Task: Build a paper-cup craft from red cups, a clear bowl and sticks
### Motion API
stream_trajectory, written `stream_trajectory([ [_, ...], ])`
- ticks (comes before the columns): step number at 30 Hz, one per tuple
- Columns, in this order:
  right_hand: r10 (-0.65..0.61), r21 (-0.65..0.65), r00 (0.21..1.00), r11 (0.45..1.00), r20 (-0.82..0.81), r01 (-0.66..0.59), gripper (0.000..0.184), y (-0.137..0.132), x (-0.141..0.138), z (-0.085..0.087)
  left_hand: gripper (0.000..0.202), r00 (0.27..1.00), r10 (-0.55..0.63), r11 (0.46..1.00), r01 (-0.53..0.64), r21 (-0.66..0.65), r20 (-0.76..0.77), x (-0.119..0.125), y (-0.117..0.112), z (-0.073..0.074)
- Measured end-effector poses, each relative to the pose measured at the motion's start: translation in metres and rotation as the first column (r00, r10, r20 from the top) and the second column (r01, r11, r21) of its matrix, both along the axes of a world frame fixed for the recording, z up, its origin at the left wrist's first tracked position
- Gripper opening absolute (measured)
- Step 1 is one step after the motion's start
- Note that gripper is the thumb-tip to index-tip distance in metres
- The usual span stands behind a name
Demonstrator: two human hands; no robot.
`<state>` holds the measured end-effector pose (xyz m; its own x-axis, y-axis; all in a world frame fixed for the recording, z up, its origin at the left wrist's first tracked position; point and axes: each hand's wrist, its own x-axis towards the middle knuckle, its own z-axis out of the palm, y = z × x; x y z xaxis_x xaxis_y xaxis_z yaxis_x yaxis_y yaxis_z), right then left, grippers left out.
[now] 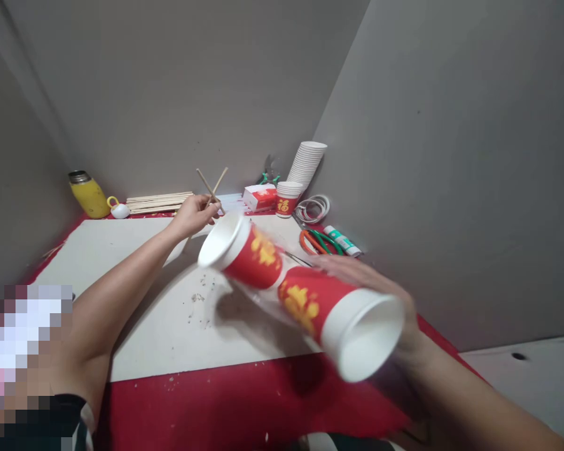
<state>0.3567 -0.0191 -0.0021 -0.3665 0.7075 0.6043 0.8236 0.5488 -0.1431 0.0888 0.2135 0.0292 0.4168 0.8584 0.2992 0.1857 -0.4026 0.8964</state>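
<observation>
My left hand (195, 216) is closed in a pinch over the far part of the white board (145, 338). Thin wooden sticks (211, 186) cross in its fingers, their tips pointing up. Two red-and-white paper cups (305, 297) with gold markings are joined base to base in front of me. Their open mouths face opposite ways, one to the upper left and one to the lower right. Behind the nearer cup, my right hand (369, 272) is wrapped round the pair, partly hidden and smeared by motion.
A yellow bottle (89, 194), a small white cup (120, 210) and wooden sticks (160, 202) line the back left. Stacked paper cups (306, 166), a red-and-white box (261, 197), a cable coil (317, 208), scissors (326, 242) and a tube (342, 241) stand right. Grey walls enclose the table.
</observation>
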Motion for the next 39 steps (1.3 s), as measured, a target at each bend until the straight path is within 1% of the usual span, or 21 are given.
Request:
stream_trajectory([
  [3,0.173,0.100,0.984,0.980,-0.033,-0.169,0.057,0.005,-0.012,0.003,0.010,1.000,0.022,1.000,-0.022,-0.021,-0.014,0.000,0.000,0.000],
  [5,0.264,0.166,0.965,0.951,0.012,-0.262,0.050,0.013,-0.017,0.000,0.009,1.000,0.019,1.000,-0.020,-0.023,-0.022,0.001,0.001,-0.001],
  [8,0.317,0.228,0.943,0.915,0.102,-0.332,0.042,0.025,-0.017,-0.008,0.009,0.999,0.027,1.000,-0.027,-0.012,-0.040,0.001,0.003,-0.002],
  [11,0.339,0.232,0.924,0.898,0.179,-0.374,0.034,0.031,-0.015,-0.015,0.010,0.998,0.029,1.000,-0.029,0.005,-0.054,0.001,0.006,-0.005],
  [13,0.349,0.229,0.911,0.889,0.220,-0.397,0.031,0.030,-0.016,-0.015,0.011,0.998,0.032,0.999,-0.031,0.008,-0.060,0.001,0.007,-0.006],
  [16,0.355,0.227,0.898,0.882,0.259,-0.413,0.027,0.027,-0.018,-0.014,0.011,0.997,0.039,0.999,-0.039,0.006,-0.061,0.001,0.008,-0.007],
  [19,0.353,0.211,0.895,0.886,0.271,-0.413,0.027,0.023,-0.019,-0.015,0.012,0.997,0.047,0.999,-0.047,0.002,-0.059,0.001,0.007,-0.007],
  [26,0.330,0.164,0.918,0.915,0.220,-0.369,0.036,0.016,-0.018,-0.022,0.011,0.998,0.045,0.999,-0.045,0.001,-0.052,0.002,0.005,-0.006],
  [30,0.321,0.156,0.926,0.922,0.201,-0.353,0.042,0.013,-0.015,-0.023,0.011,0.997,0.053,0.999,-0.053,-0.002,-0.053,0.001,0.006,-0.007],
  [36,0.312,0.137,0.928,0.929,0.205,-0.343,0.039,0.009,-0.012,-0.025,0.011,1.000,0.023,0.997,-0.023,-0.071,0.001,-0.001,0.011,-0.010],
  [39,0.304,0.138,0.927,0.931,0.222,-0.338,0.037,0.007,-0.009,-0.024,0.014,1.000,0.028,0.992,-0.027,-0.122,0.012,-0.003,0.012,-0.011],
])
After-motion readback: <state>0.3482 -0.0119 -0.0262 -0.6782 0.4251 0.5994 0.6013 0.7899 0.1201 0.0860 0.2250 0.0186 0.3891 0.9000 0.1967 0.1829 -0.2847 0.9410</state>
